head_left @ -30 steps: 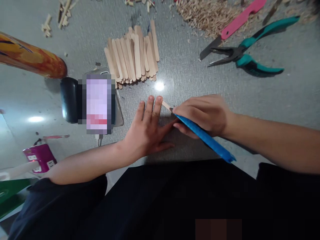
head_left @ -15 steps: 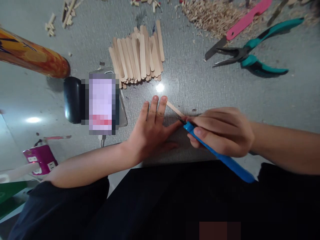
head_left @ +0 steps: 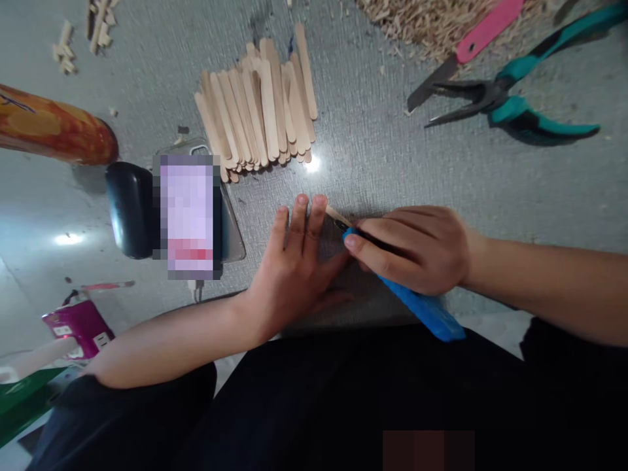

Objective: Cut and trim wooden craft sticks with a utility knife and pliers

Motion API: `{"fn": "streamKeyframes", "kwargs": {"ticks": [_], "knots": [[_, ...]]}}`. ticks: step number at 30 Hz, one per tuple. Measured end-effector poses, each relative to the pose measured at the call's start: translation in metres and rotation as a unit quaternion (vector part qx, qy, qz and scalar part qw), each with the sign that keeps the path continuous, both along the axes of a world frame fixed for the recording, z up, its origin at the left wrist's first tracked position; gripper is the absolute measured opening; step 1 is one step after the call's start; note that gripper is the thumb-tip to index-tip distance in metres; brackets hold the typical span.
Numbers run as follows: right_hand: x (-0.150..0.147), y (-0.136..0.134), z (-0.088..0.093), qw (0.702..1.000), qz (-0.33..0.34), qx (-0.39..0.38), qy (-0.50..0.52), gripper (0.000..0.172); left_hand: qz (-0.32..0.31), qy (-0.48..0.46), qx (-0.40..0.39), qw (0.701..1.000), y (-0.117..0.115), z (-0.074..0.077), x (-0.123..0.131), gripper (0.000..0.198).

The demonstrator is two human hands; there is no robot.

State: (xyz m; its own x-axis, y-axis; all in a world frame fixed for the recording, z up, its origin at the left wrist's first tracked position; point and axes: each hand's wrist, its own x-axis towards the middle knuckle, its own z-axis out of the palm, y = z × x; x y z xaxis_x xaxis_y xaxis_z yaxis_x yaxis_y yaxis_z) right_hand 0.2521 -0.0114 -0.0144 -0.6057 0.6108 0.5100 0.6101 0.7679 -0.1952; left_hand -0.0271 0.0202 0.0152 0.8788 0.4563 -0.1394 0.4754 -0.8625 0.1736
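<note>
My left hand lies flat near the table's front edge, fingers spread, its index fingertip at the end of a thin wooden stick. My right hand is closed around a blue-handled craft knife. The knife's dark tip lies over the stick, close to my left index finger. Most of the stick is hidden under the knife and my right fingers. Beyond my left hand, several wooden craft sticks are laid side by side in a pile.
Pliers with teal grips and a pink-handled saw lie at the right, beside wood shavings. On the left are a phone, a dark rounded case, an orange can and a purple power strip.
My right hand and the knife have moved left along the stick, closer to my left index finger. Less of the stick shows. The view has shifted slightly; my left hand stays flat.
</note>
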Motion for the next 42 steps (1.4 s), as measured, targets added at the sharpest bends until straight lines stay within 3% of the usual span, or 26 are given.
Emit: {"fn": "streamKeyframes", "kwargs": {"ticks": [8, 12, 18, 24, 36, 42], "knots": [[-0.0019, -0.0032, -0.0067, 0.999, -0.027, -0.006, 0.031, 0.013, 0.002, -0.005, -0.010, 1.000, 0.0001, 0.0002, -0.0017, 0.119], [-0.0019, -0.0022, -0.0045, 0.999, -0.026, -0.023, 0.036, 0.016, -0.003, -0.009, -0.005, 1.000, 0.0002, 0.0006, -0.0019, 0.123], [-0.0016, -0.0013, -0.0015, 1.000, -0.020, -0.018, 0.015, 0.013, 0.003, 0.003, -0.007, 1.000, -0.0009, -0.0006, -0.0025, 0.115], [-0.0021, 0.0002, -0.0013, 1.000, -0.023, -0.001, 0.019, 0.014, 0.003, -0.027, 0.033, 0.999, -0.0024, -0.0039, -0.0007, 0.127], [-0.0024, -0.0004, -0.0010, 0.999, -0.029, -0.008, 0.015, 0.014, 0.002, -0.015, 0.011, 1.000, -0.0016, -0.0029, -0.0030, 0.117], [-0.0037, 0.0022, 0.0020, 0.999, -0.026, 0.000, 0.021, 0.011, -0.007, -0.018, 0.025, 1.000, -0.0007, -0.0012, -0.0023, 0.125]]}}
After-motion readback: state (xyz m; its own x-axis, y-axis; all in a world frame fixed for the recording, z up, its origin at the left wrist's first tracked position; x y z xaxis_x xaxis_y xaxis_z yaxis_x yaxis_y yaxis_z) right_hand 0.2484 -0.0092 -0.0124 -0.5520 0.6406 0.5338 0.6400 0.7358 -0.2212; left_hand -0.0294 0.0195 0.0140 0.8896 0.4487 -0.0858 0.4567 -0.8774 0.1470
